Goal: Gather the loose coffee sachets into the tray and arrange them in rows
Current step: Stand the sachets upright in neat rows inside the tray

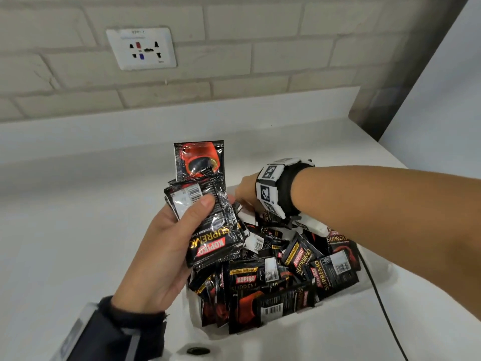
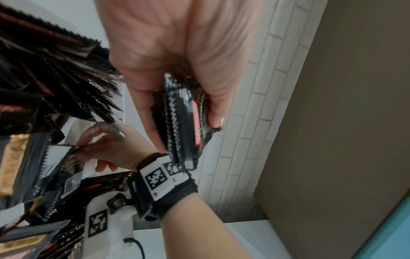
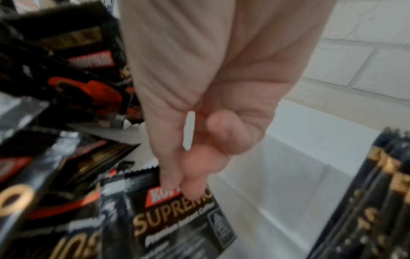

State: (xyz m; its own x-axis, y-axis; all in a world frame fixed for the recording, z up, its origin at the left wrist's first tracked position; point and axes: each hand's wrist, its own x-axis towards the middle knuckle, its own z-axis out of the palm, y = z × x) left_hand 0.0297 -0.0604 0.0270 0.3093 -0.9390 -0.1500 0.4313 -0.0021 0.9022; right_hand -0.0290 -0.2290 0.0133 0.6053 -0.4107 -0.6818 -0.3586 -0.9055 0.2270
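Note:
Black Kopiko coffee sachets (image 1: 294,277) lie jumbled in a white tray (image 1: 376,280) on the counter. Above the tray's left side, my left hand (image 1: 187,217) grips a stack of sachets (image 1: 210,230), thumb on top; one sachet (image 1: 199,160) sticks up behind the stack. The left wrist view shows the stack (image 2: 184,122) edge-on in the left hand (image 2: 159,98). My right hand (image 1: 243,190) reaches into the tray's far end, its fingertips hidden behind the stack. In the right wrist view the right hand (image 3: 184,182) pinches the top edge of one sachet (image 3: 177,219) beside the tray wall (image 3: 277,166).
The white counter (image 1: 78,230) runs to a brick-tiled wall with a socket (image 1: 141,48). A brown panel (image 1: 406,74) closes off the right side. A black cable (image 1: 382,303) trails past the tray's right edge. A small dark round object (image 1: 197,350) sits near the front.

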